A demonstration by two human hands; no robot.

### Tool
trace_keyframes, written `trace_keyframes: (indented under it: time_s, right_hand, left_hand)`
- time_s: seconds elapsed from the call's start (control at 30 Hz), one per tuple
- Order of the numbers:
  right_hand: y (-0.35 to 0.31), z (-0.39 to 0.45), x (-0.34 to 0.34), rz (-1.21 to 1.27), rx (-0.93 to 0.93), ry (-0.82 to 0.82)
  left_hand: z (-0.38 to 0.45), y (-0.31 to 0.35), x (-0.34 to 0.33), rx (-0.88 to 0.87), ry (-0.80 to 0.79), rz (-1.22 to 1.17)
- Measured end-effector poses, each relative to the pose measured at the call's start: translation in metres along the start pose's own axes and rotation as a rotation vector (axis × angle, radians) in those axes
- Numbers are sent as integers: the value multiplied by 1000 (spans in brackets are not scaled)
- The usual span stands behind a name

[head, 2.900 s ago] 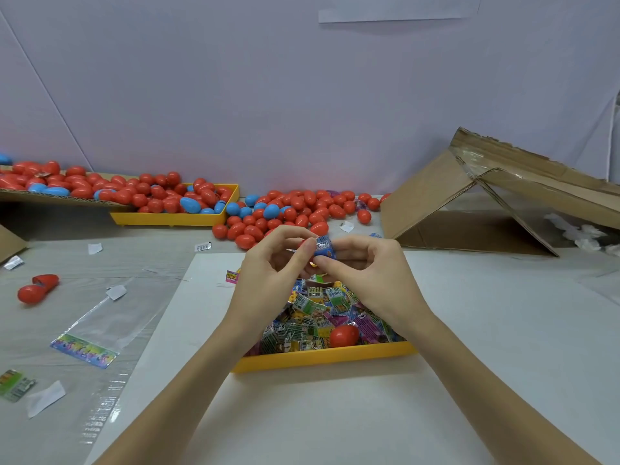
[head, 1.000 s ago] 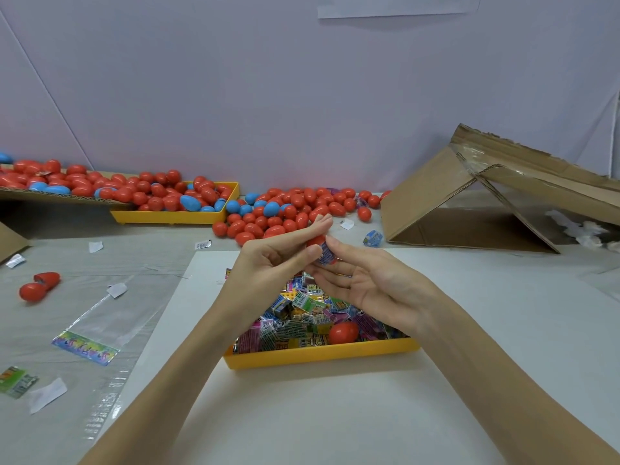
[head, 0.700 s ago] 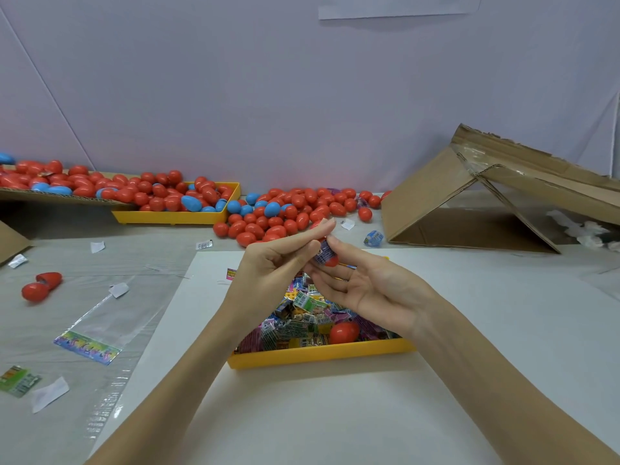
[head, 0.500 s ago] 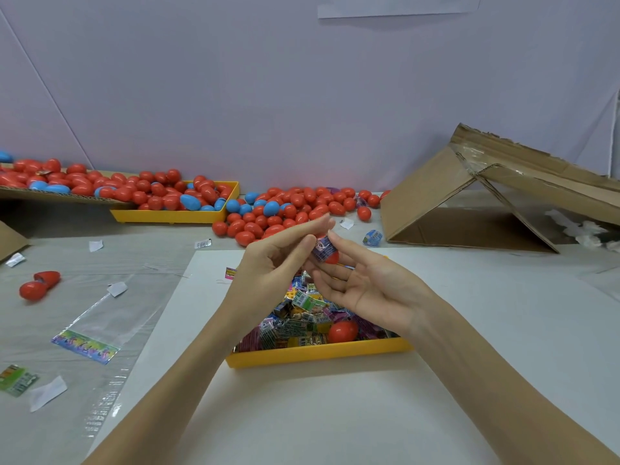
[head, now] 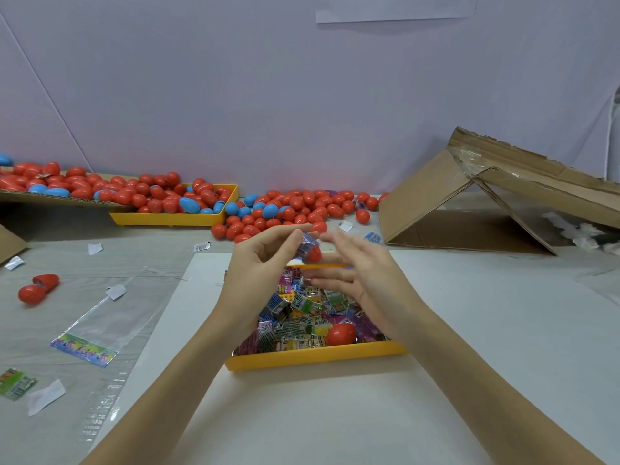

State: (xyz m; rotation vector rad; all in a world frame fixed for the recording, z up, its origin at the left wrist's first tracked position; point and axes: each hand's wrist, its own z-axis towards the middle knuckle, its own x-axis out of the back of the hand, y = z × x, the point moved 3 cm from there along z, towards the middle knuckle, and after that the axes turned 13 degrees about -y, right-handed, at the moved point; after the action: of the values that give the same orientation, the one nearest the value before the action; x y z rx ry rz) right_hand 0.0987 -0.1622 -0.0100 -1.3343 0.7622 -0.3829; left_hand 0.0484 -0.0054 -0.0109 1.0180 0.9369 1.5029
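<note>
Packets point(head: 302, 317) + red egg point(head: 341, 333) fill yellow tray point(head: 315, 358); L hand point(head: 258, 273) pinches stuffed egg half point(head: 312, 251), R hand point(head: 364, 275) spread.

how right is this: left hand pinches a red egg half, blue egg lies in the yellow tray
One error: the egg in the yellow tray is red, not blue, per the head view. The left hand does pinch a red egg half.

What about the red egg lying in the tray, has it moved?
No. The red egg lies in the same spot as before, on the packets near the front wall of the tray, right of its middle.
</note>
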Motion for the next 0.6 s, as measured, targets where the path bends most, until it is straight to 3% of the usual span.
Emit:
trace_keyframes:
  time_s: [0.07,0.13,0.27,0.37,0.6]
  right_hand:
    - [-4,-2,0,-366,148,63]
    - [-3,-4,-1,-547,235,86]
    - [-3,-4,3,-499,267,131]
    - [-4,-3,7,-488,279,125]
    - [1,-2,7,-584,360,142]
  left_hand:
    - [0,-4,3,52,48,-42]
    - [1,-5,3,83,37,-65]
    - [2,1,0,59,-109,-50]
    - [1,6,0,-26,-106,116]
    - [0,12,1,-131,-107,230]
